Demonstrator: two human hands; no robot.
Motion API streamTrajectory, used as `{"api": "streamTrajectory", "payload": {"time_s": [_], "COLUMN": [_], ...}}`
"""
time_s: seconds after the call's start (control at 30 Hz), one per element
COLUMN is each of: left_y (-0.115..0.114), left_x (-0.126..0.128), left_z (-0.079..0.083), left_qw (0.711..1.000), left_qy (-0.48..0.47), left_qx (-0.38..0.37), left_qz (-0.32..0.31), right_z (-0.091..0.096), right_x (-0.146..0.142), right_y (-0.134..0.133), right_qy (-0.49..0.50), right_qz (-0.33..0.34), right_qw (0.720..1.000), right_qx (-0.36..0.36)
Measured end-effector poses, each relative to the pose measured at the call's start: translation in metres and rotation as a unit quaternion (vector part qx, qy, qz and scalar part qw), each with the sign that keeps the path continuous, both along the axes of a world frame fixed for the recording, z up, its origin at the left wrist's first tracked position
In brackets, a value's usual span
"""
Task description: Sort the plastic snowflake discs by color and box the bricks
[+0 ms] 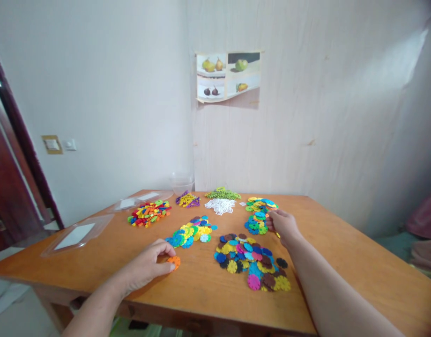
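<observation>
An orange-brown wooden worktop [196,291] spans the lower frame. At lower centre-right lies a big multicoloured heap of notched plastic discs [241,255]; a smaller blue-yellow disc heap [192,232] lies at lower centre. Farther up: small white plastic pieces [220,206], bright-green plastic pieces [223,194], multicoloured plastic blocks [150,213]; lower left, a flat clear-plastic lid [77,235].

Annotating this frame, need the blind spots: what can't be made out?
All in the head view:
Right hand: whether it grips anything; its own back hides the grip.
Orange disc: part of its rim, covered by the left hand.
Big disc pile: its bottom layer, buried by the layers above.
White card: any print, too small to tell.
Pink thing: blurred, cut off by the right edge.
</observation>
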State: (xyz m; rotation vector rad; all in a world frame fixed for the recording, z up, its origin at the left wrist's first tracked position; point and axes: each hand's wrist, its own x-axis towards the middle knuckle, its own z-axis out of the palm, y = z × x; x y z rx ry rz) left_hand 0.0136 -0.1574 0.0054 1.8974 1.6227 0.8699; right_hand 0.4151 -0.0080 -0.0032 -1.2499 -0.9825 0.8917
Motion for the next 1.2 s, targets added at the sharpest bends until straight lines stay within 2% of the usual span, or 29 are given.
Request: {"api": "streamTrajectory", "payload": {"time_s": [0.13, 0.33, 0.47, 0.6, 0.77, 0.87, 1.03, 1.2], "left_y": [-0.005, -0.004, 0.007, 0.018, 0.033, 0.044, 0.059, 0.067], "left_x": [0.005, 0.010, 0.018, 0.047, 0.099, 0.122, 0.143, 0.146], "left_z": [0.004, -0.001, -0.002, 0.006, 0.018, 0.021, 0.022, 0.023], "left_qw": [1.000, 0.994, 0.983, 0.977, 0.976, 0.973, 0.969, 0.969], "left_qy": [-0.011, -0.096, -0.159, -0.186, -0.215, -0.227, -0.235, -0.229], "left_qx": [-0.012, -0.025, 0.007, 0.029, 0.037, 0.048, 0.059, 0.076], "left_qz": [0.015, 0.049, 0.088, 0.098, 0.027, -0.011, -0.044, -0.044], "right_z": [0.000, 0.007, 0.015, 0.024, 0.028, 0.028, 0.029, 0.029], "right_x": [-0.006, -0.024, -0.042, -0.059, -0.068, -0.069, -0.068, -0.064], "right_y": [-0.002, -0.011, -0.026, -0.045, -0.061, -0.064, -0.064, -0.057], "right_qy": [-0.031, -0.077, -0.093, -0.111, -0.145, -0.159, -0.137, -0.100], "right_qz": [0.003, 0.025, 0.076, 0.170, 0.288, 0.336, 0.346, 0.335], "right_qw": [1.000, 0.996, 0.991, 0.977, 0.945, 0.926, 0.927, 0.937], "right_qx": [0.002, 0.026, 0.050, 0.070, 0.062, 0.059, 0.045, 0.026]}}
